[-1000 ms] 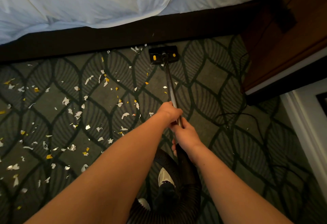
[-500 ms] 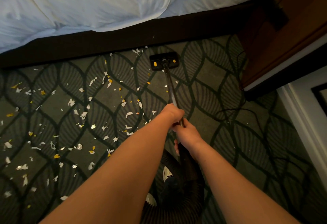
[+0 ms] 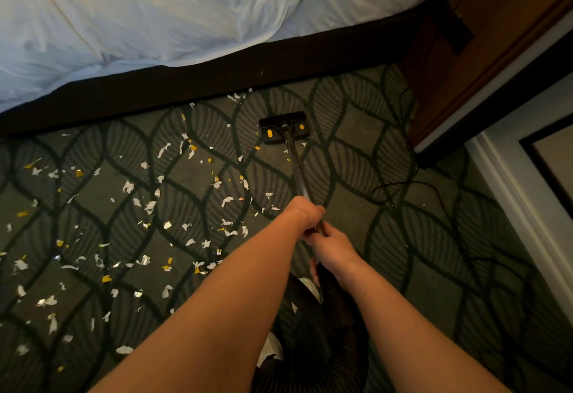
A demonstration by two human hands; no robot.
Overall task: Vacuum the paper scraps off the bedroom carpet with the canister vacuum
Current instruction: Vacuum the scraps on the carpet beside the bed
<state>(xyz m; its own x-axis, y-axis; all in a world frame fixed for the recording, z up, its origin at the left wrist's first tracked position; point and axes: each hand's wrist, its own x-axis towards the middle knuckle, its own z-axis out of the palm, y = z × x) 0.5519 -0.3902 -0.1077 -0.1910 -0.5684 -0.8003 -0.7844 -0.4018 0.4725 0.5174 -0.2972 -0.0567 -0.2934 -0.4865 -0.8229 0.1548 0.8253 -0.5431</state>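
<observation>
You had both hands wrapped firmly around the vacuum wand (image 3: 296, 169): your left hand (image 3: 305, 215) further along the tube, your right hand (image 3: 333, 246) just behind it, the two touching. Beyond your grip the wand ran down to the floor head (image 3: 283, 127), which sat flat on the carpet (image 3: 356, 156), near the dark bed base (image 3: 217, 82) but apart from it. Most of the paper scraps (image 3: 148, 206) lay left of your grip, a few just beside the wand, and a small cluster past the head against the bed base. Right of your grip a thin black cord (image 3: 400, 188) looped across the carpet toward the wooden cabinet (image 3: 496, 35). White bedding (image 3: 186, 4) hung over the base. Behind your hands the ribbed hose (image 3: 335, 299) sank into shadow, partly covered by your forearms; the canister could not be made out. The head was black with two yellow marks, the wand a dark, shiny tube, the scraps white and yellow.
</observation>
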